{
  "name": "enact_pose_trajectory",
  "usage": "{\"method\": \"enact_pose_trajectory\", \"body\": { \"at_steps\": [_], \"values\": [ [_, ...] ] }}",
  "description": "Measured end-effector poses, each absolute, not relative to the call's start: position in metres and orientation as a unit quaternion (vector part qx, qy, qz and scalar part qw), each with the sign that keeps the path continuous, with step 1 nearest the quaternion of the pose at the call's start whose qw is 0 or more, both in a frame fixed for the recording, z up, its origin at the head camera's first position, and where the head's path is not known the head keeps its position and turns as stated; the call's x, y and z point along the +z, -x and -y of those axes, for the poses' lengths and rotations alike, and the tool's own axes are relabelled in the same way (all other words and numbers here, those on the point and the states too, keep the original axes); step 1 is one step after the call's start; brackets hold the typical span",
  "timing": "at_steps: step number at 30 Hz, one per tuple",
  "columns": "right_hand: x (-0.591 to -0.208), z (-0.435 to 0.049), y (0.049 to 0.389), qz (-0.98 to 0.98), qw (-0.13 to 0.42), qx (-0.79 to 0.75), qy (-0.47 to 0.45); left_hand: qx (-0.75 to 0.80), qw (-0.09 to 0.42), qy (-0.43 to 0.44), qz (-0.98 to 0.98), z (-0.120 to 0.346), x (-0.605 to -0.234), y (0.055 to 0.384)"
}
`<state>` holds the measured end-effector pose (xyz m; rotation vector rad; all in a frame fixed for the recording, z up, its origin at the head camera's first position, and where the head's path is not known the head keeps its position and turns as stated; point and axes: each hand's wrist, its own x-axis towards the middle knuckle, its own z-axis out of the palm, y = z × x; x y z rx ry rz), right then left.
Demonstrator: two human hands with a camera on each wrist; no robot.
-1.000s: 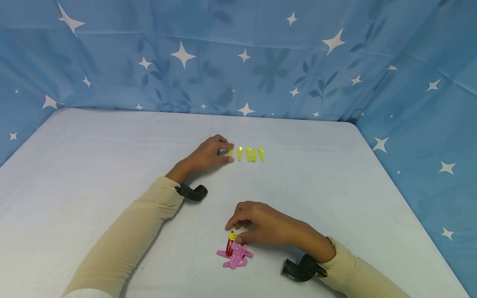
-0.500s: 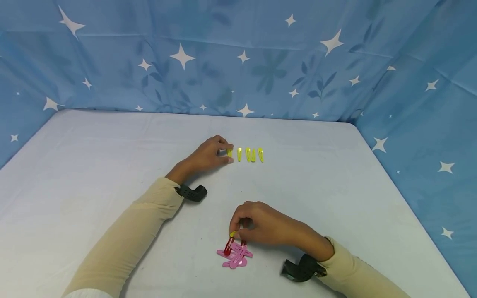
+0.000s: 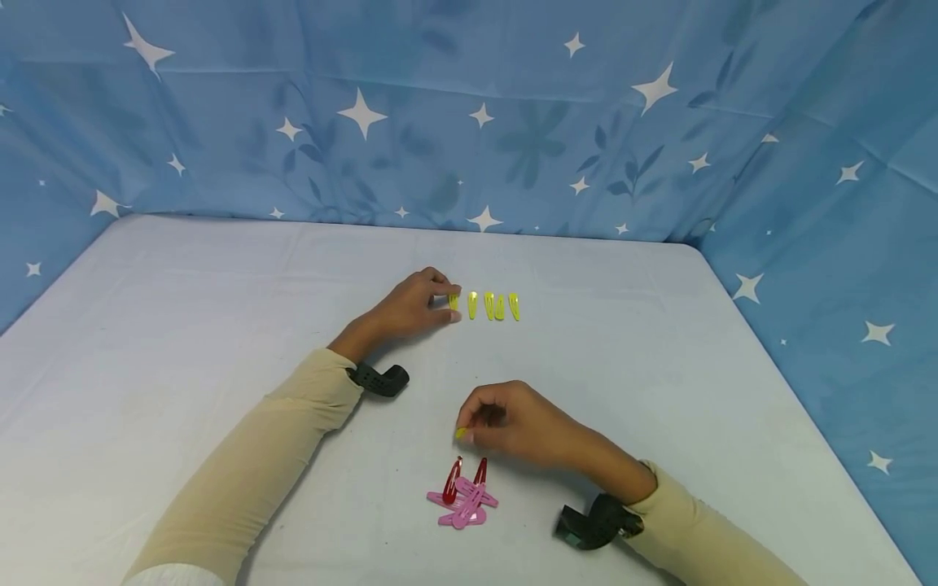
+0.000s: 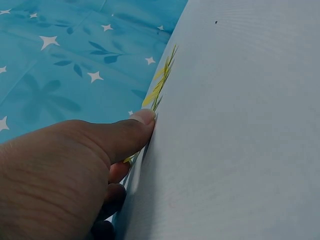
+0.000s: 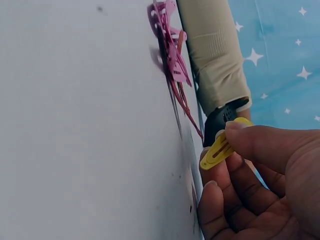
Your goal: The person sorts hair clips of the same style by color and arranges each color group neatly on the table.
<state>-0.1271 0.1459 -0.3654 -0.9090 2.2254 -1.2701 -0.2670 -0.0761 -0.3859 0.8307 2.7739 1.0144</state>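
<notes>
- While hovering with the right hand [image 3: 513, 423] just beyond pink clips [image 3: 466, 506] and red clips [image 3: 449, 492] at lower centre, pinches a yellow clip [image 3: 460, 433].
- At mid-frame, well apart, holds the leftmost yellow clip [image 3: 453, 302] in the left hand [image 3: 410, 305].
- Has four other yellow clips [image 3: 472, 304] lined up just right of it.

Bare tabletop [image 3: 623, 350] lies between right hand [image 3: 520, 423] and yellow clip row [image 3: 489, 304] (left hand [image 3: 410, 305] blocks one end)
</notes>
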Motion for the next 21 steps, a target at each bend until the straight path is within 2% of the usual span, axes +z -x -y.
{"method": "enact_pose_trajectory", "body": {
  "at_steps": [21],
  "values": [
    [-0.365, -0.159, 0.159, -0.814, 0.17, -0.481, 0.278, 0.318, 0.04, -0.267, -0.909, 0.076, -0.387, 0.268]
  ]
}}
